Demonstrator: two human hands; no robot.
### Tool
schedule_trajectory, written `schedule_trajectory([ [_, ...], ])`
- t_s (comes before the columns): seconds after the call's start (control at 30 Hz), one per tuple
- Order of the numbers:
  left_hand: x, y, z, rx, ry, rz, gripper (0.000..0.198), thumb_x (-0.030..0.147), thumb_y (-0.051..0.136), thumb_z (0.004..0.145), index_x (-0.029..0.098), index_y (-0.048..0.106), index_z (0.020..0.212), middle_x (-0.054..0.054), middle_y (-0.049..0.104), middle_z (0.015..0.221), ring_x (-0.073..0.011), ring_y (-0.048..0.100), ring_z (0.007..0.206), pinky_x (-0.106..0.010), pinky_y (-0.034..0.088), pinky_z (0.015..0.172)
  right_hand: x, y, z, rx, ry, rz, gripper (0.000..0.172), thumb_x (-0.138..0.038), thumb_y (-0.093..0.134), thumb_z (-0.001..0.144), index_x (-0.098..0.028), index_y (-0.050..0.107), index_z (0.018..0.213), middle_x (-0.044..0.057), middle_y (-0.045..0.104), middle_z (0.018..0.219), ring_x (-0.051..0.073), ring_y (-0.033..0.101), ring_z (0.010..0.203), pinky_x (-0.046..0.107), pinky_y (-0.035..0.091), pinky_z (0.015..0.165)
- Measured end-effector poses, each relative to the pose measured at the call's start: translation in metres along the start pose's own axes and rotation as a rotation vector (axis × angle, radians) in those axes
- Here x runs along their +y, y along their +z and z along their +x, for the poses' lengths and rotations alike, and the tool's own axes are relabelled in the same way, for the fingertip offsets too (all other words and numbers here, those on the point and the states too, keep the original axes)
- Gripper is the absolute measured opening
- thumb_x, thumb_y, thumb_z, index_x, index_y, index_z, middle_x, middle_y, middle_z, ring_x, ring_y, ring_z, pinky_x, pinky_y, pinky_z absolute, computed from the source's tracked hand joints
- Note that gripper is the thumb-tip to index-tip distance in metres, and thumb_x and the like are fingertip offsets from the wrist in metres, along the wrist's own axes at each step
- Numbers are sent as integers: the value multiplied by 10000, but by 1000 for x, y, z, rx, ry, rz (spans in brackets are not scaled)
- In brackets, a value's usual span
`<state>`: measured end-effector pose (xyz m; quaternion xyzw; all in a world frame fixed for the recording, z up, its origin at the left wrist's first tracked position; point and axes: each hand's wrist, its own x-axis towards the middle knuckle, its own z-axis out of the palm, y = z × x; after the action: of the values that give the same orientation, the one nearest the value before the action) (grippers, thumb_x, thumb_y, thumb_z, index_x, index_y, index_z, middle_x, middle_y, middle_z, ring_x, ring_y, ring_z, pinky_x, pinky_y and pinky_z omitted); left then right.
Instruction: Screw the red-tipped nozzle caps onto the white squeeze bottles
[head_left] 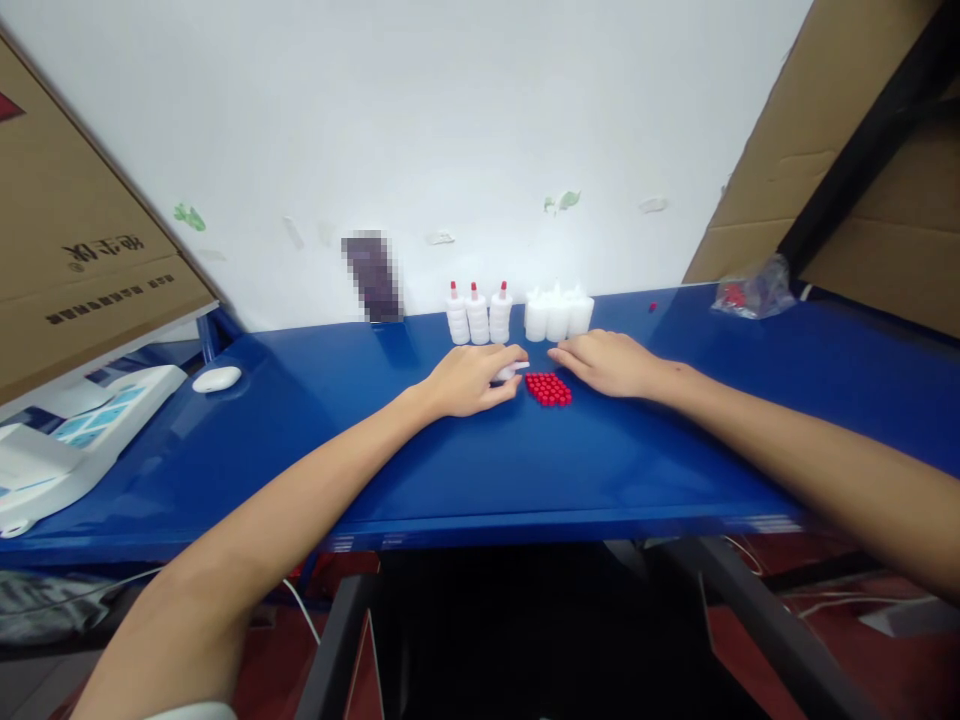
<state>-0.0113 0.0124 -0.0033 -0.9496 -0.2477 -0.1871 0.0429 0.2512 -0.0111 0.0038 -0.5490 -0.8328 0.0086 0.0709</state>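
Note:
My left hand [476, 380] is closed around a small white squeeze bottle [507, 373], tipped on its side with its pale nozzle pointing right. Most of that bottle is hidden by the fingers. Just right of it, a tight cluster of small red caps [548, 389] lies on the blue table [480, 470]. My right hand [604, 362] rests low beside the caps' far right edge, fingers stretched toward the left, with nothing visible in them. Behind my left hand stand three white bottles with red caps [478, 318]. Several white bottles without red caps [557, 315] stand behind my right hand.
A clear plastic bag [756, 292] with red pieces lies at the back right, and a stray red cap [652, 307] is nearer the middle. A white oval case [217, 379] and a white power strip [97, 425] are at left. Cardboard [90, 220] flanks the table.

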Motion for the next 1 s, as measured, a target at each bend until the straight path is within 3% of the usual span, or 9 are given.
schedule_trajectory([
  [0.27, 0, -1, 0, -2, 1, 7, 367, 396, 451, 1005, 207, 641, 1256, -68, 775, 1072, -209, 709, 857, -308, 508, 724, -6, -2, 4, -8, 35, 9, 539, -513, 283, 1070, -208, 642, 807, 127, 744, 921, 293, 687, 851, 385, 413, 716],
  [0.6, 0, 0, 0, 0, -4, 11, 363, 394, 460, 1002, 210, 647, 1253, -69, 775, 1087, -211, 714, 863, -310, 509, 728, -6, -6, 3, 72, 64, 170, 228, -311, 524, 905, -196, 693, 804, 55, 703, 737, 218, 624, 731, 357, 417, 738],
  [1.0, 1, 0, 1, 6, -20, -27, 362, 390, 466, 1002, 221, 623, 1281, -68, 766, 1090, -215, 702, 865, -315, 498, 731, -9, -3, 1, 49, -134, 338, 213, -291, 518, 911, -178, 689, 851, 21, 668, 677, 160, 560, 604, 311, 387, 647],
])
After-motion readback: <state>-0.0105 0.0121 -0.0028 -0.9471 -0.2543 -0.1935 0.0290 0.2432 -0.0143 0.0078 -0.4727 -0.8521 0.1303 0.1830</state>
